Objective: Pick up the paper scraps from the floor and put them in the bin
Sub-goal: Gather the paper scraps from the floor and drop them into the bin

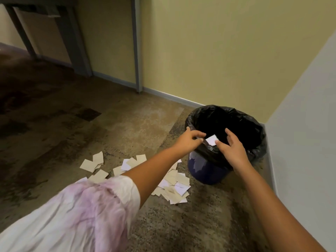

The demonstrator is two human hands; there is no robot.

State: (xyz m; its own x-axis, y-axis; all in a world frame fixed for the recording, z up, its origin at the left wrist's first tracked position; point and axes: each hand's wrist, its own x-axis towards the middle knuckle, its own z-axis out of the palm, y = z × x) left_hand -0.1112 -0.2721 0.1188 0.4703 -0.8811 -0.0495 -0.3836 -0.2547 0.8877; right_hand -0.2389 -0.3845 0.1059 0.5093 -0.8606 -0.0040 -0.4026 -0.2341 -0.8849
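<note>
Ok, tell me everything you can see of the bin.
The bin is a round, dark blue bucket that looks plastic, standing upright on the carpeted floor in the corner by the wall. A black bag lines it, crumpled over the rim. Inside looks dark. Both hands hover at its near rim, a white scrap between them. More scraps lie beside its base.

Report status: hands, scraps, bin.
Left hand and right hand over black-lined blue bin, small white paper scrap between them. Pile of paper scraps on floor. Nothing obstructing.
</note>
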